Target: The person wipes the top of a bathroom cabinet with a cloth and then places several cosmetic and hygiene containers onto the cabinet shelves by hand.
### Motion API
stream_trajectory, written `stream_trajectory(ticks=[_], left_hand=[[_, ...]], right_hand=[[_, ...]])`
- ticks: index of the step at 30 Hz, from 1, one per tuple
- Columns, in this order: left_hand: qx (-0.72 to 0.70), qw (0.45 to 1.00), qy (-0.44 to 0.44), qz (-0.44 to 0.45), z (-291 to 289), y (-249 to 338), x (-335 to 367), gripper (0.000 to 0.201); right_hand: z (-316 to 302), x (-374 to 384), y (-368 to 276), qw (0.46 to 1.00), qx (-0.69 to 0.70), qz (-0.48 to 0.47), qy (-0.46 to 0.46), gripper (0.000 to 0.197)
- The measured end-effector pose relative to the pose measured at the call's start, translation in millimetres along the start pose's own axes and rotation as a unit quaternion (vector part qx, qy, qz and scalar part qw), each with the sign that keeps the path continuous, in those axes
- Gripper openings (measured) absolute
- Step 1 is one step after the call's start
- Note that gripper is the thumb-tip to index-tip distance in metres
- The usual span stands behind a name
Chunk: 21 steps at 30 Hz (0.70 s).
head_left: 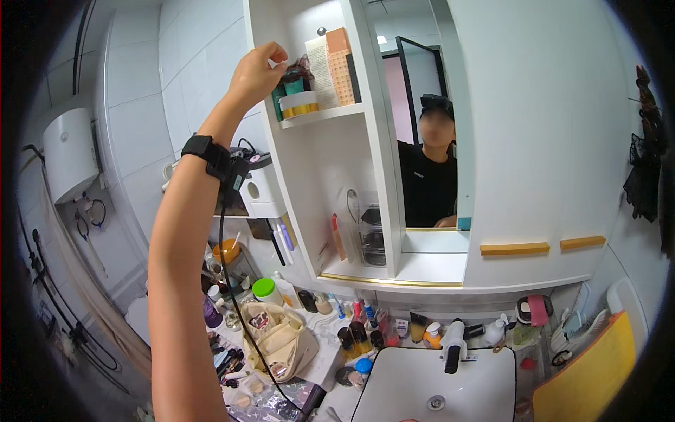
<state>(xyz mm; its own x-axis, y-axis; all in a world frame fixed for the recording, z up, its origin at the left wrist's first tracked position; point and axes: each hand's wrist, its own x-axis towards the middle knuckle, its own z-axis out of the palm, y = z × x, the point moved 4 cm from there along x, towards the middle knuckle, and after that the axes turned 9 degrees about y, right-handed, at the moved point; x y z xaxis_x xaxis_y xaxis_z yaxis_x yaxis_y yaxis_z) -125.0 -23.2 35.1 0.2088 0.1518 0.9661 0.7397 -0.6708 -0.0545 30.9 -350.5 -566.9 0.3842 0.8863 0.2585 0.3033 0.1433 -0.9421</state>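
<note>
My left hand (256,70) is raised to the upper shelf (330,112) of a white wall cabinet, its fingers pinched on a small dark item (298,68) above a teal jar (290,87). A round white tub with a gold band (299,105) sits on the shelf just below, and a tall orange-and-white box (332,65) stands to the right. A black strap with a cable (211,158) is on my left wrist. My right hand is out of sight.
A mirror (429,141) beside the shelves reflects a person in black. Below are a white sink (439,383) with a faucet (453,344), several small bottles on the counter, a beige pouch (278,341), a green-lidded jar (264,288) and a water heater (69,151) at left.
</note>
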Motion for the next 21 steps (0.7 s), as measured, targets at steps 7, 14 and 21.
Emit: stream_trajectory(ticks=[7, 14, 21], left_hand=[[0.081, 0.986, 0.065, 0.128, -17.5, -9.7, -38.1, 0.026], [-0.092, 0.980, 0.033, 0.174, -88.2, 12.1, -176.2, 0.019], [-0.026, 0.924, -0.318, -0.208, -106.4, -6.4, -454.7, 0.021]], right_hand=[[-2.2, -4.7, 2.1, 0.997, -0.042, 0.006, -0.060, 0.018], [-6.2, 9.3, -27.8, 0.996, -0.062, 0.053, -0.039, 0.009], [-3.8, -2.1, -26.4, 0.987, -0.086, 0.117, -0.073, 0.010]])
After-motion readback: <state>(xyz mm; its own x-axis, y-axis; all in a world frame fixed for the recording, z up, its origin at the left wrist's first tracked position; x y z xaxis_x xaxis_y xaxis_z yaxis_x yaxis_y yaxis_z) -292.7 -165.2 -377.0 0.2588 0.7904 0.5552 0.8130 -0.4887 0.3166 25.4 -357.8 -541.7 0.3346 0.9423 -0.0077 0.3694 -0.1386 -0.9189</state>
